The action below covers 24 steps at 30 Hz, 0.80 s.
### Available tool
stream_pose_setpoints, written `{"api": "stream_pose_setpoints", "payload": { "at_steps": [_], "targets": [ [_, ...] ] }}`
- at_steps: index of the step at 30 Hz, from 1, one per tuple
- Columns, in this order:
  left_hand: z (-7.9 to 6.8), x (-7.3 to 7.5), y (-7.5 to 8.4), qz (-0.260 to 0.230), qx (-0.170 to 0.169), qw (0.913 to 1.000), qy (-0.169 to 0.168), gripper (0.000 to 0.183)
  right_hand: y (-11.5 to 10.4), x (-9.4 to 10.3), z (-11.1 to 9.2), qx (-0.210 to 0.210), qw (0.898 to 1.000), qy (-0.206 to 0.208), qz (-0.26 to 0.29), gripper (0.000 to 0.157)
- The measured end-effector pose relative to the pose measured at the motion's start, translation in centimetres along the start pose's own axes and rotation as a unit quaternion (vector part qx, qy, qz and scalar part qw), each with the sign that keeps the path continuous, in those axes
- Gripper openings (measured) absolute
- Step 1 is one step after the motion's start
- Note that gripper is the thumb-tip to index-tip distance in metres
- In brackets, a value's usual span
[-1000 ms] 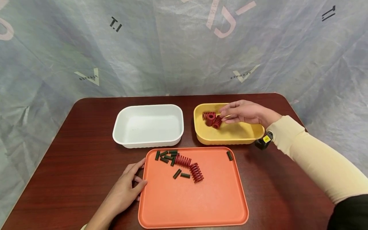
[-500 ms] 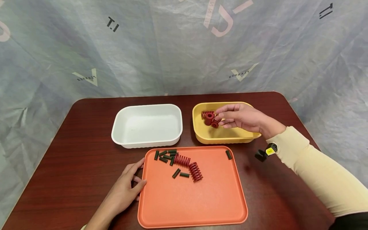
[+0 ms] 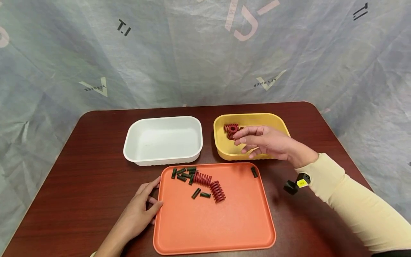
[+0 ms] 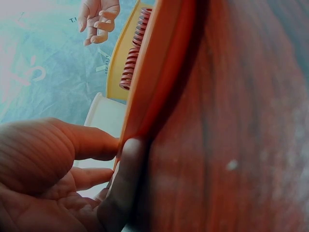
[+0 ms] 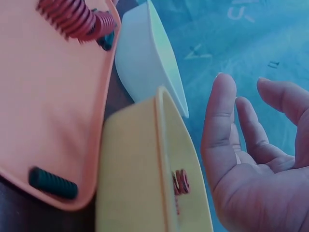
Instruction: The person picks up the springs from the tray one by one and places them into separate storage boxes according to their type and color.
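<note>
My left hand (image 3: 138,210) grips the left rim of the orange tray (image 3: 215,228), thumb and fingers pinching its edge in the left wrist view. Empty and with fingers loosely spread, my right hand (image 3: 268,142) hovers over the front of the yellow bin (image 3: 224,154). Several red coil springs (image 3: 232,132) lie in that bin, partly hidden by the fingers in the head view. On the tray are two larger red springs, one (image 3: 203,178) near the back and one (image 3: 217,191) at a slant before it. Small dark green springs (image 3: 181,177) cluster at the tray's back left.
Beside the yellow bin stands a white bin (image 3: 163,157) with nothing in it. A lone green spring (image 3: 254,172) lies in the tray's back right corner. The dark wood table (image 3: 80,185) ends at the back before a hanging grey sheet (image 3: 147,71).
My right hand has drawn back from the red springs toward the front of the yellow bin. The left hand stays at the tray's rim. The head view has shifted slightly.
</note>
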<state>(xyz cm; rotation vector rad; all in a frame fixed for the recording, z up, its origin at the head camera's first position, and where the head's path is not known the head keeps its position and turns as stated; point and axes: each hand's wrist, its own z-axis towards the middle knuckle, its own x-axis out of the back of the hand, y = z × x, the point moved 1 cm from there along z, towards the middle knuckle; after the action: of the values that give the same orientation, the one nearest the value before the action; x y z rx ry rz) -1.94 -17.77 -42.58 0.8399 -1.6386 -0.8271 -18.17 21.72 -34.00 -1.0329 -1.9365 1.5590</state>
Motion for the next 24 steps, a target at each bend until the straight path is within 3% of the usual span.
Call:
{"api": "stream_pose_setpoints", "payload": {
  "at_steps": [24],
  "targets": [
    [0.0,0.0,-0.1,0.007,-0.011,0.9999,0.002,0.071,4.8,-3.5,-1.5,0.019,0.994,-0.093,0.050,0.035]
  ]
}}
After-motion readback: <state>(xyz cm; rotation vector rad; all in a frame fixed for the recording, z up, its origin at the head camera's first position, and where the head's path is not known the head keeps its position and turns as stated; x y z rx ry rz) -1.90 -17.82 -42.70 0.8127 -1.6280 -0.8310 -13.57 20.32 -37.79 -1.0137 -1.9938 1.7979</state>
